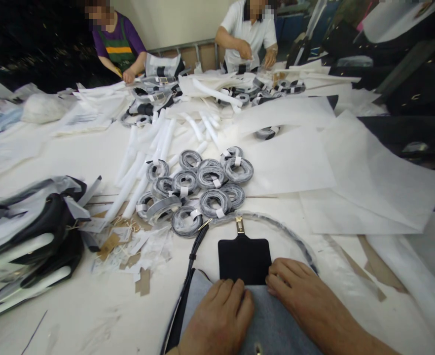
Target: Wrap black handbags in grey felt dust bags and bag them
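A handbag with a blue-grey inner face [272,315] lies in front of me at the bottom of the head view. From its top edge a black flap tab [244,257] sticks out, ending in a gold clasp [239,225]. My left hand [219,315] has its fingers curled over the edge, just left of the tab's base. My right hand [302,291] grips the same edge beside the tab's right corner; its fingertips are partly hidden. A black strap [192,256] with a gold end runs along the left side, and a plastic-wrapped handle [293,230] arches behind the tab.
Wrapped strap coils [213,203] pile up beyond the bag, near white foam tubes [139,177]. Black bags [51,231] are stacked left, beside paper tags and scraps [128,249]. White sheets [380,182] cover the right. Two people [119,44] work across the table.
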`<state>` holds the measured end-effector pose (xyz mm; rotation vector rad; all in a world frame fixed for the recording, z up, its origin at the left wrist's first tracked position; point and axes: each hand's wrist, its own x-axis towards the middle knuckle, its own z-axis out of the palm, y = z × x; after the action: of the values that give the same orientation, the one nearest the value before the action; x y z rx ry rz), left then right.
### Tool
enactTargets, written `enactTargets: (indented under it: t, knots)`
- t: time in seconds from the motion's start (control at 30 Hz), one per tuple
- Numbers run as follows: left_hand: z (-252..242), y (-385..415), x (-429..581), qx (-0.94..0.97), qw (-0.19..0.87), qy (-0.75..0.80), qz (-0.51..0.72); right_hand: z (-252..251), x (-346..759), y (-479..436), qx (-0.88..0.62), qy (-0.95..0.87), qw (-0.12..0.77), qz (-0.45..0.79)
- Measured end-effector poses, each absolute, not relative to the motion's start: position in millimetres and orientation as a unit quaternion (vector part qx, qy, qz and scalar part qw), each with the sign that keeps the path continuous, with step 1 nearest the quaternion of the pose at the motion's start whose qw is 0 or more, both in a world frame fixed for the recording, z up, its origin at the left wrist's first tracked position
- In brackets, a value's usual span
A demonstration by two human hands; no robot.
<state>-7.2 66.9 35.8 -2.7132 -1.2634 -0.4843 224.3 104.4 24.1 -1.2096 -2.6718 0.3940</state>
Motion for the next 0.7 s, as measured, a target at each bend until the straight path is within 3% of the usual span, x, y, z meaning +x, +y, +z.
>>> enactTargets:
  t: [0.27,0.5,0.7]
  knots:
    - [39.1,42.3,-20.3,-0.925,0.083,-0.363,-0.079,37.4,239.0,60.3,-0.354,-0.923,0.143,-0.053]
    - [37.5,29.7,-21.1,-0.909,-0.069,-0.406,-0.068,33.8,243.3,43.3,-0.398,-0.913,0.086,0.005]
    - [38.3,21.3,-17.3,-0.904,-0.033,-0.411,-0.113,30.3,240.3,44.7,-0.41,-0.906,0.089,0.054]
